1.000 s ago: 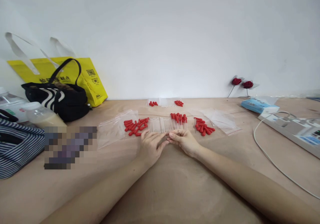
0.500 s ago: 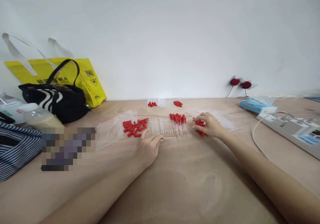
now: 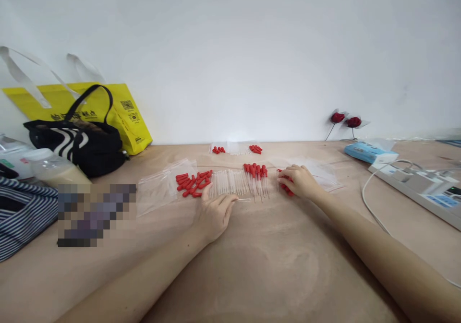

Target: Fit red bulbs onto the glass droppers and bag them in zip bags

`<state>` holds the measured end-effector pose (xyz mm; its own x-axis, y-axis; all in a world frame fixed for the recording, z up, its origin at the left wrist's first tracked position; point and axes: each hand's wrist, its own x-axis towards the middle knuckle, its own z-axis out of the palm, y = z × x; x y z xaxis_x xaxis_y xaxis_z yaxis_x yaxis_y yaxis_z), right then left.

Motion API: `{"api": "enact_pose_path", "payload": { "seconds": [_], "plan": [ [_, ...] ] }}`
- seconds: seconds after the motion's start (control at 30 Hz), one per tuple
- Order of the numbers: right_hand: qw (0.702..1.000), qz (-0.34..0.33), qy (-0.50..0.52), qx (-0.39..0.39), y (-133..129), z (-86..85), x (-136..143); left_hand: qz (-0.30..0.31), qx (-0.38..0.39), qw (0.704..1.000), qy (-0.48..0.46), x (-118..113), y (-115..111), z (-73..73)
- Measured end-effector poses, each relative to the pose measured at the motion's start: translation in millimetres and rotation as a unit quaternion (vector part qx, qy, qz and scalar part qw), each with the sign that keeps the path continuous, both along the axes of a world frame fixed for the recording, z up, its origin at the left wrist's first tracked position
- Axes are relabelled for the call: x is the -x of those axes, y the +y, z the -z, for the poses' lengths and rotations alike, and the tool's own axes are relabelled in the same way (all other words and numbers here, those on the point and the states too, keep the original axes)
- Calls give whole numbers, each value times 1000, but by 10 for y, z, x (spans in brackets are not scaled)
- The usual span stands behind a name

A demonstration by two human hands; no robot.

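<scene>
My left hand (image 3: 217, 212) is closed in a pinch on a thin clear glass dropper tube (image 3: 244, 199), which points right from its fingertips. Just beyond it lies a row of loose glass tubes (image 3: 229, 183). To their right are several droppers (image 3: 255, 172) with red bulbs fitted on glass tubes. Over a small pile of red rubber bulbs (image 3: 287, 185), my right hand (image 3: 298, 181) has its thumb and fingers apart, touching the pile; its fingers partly cover the bulbs. A larger group of red bulbs (image 3: 193, 184) lies left of the tubes.
Clear zip bags lie on the left (image 3: 158, 186) and right (image 3: 320, 172); another bag (image 3: 234, 148) with red bulbs lies near the wall. A yellow bag (image 3: 135, 126), black bag (image 3: 97, 150) and bottle (image 3: 57, 169) stand left. Right are a tissue pack (image 3: 367, 152) and power strip (image 3: 421, 184).
My right hand has shifted slightly and its fingers have lowered over the red bulbs. The left hand stays in place, and the glass tube in it has turned a little.
</scene>
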<state>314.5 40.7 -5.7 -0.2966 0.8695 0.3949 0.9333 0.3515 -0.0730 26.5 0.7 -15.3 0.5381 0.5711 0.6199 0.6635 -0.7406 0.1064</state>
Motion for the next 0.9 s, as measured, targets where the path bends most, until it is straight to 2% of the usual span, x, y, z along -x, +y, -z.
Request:
{"api": "enact_pose_path", "payload": {
  "seconds": [0.13,0.23,0.33,0.43,0.57,0.73,0.9],
  "plan": [
    [989,-8,150,0,-36,-27,60,-5,13,1000,0,-13,-19,-17],
    [957,-79,278,36,-140,-23,252,-5,17,1000,1,-14,-22,-27],
    [928,-147,338,61,-270,46,498,-12,18,1000,2,-8,-18,-21],
    [924,-174,335,67,-375,147,670,-11,18,1000,-2,2,-11,-12],
    [944,-166,284,38,-437,217,712,11,4,1000,-11,13,-5,-17],
    [958,-183,219,28,-431,187,694,16,-2,1000,-15,9,-18,-37],
    [945,-217,241,51,-467,155,770,21,-7,1000,-15,6,-18,-31]
  ]
}}
